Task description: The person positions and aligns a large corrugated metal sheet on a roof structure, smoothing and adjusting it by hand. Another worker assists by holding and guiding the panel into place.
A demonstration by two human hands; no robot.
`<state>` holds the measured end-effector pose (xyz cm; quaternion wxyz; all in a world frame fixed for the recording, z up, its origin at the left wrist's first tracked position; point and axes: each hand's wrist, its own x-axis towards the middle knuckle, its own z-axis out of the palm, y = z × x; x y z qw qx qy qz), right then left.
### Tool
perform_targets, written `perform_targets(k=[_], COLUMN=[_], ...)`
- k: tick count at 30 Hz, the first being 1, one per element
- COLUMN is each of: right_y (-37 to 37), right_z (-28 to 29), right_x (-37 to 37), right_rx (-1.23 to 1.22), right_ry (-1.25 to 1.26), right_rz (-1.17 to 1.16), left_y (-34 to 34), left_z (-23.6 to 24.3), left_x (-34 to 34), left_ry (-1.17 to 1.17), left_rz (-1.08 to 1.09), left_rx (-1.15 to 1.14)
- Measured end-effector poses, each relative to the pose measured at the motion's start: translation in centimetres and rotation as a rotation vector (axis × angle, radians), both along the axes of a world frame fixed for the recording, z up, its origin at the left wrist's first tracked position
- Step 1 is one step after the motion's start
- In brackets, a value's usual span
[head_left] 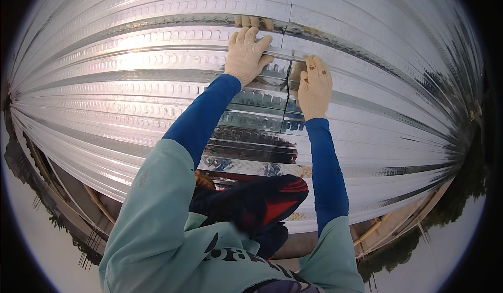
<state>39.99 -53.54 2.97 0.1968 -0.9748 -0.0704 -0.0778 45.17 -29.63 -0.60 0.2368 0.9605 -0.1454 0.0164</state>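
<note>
Metal sheets (377, 78), seam (287, 83) beside right grip (315, 89)

The left grip (246, 56) is gloved in plain cream; the right grip (314, 90) is the same cream, dotted with brown spots on its fingers (313, 69). Under both, the metal sheeting (377, 89) is shiny silver, striped by ribs, with rows of small dash-like embossing left of the left grip. A dark seam (287, 78) shows between the grips. Behind them come royal-blue sleeves (329, 172), a pale green shirt (157, 204) with black lettering, and dark navy trousers (225, 201) with red patches.
</note>
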Motion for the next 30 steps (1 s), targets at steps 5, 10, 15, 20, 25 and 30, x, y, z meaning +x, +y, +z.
perform_targets(k=[5,10,15,20,25,30], right_y=[0.9,2.7,2.4,2.2,1.4,1.2], right_z=[-1.5,-1.0,-0.2,0.2,0.5,0.8], right_x=[0.9,0.9,0.5,0.9,1.1,1.2], right_rx=[-0.015,-0.096,-0.09,-0.098,-0.066,0.059], right_ry=[0.099,0.099,0.172,0.174,0.171,0.252], right_rz=[-0.053,-0.078,-0.027,-0.015,-0.005,-0.048], left_y=[0.4,0.2,0.2,-0.4,-2.0,-7.6], left_z=[-0.6,-1.3,-0.9,-0.5,0.4,-0.4], left_x=[0.1,-0.1,0.6,0.3,0.5,0.6], left_ry=[-0.028,-0.043,-0.009,-0.009,-0.027,-0.125], left_rz=[0.007,0.024,0.005,0.014,-0.007,-0.252], left_rx=[0.005,0.014,-0.005,0.046,0.008,-0.087])
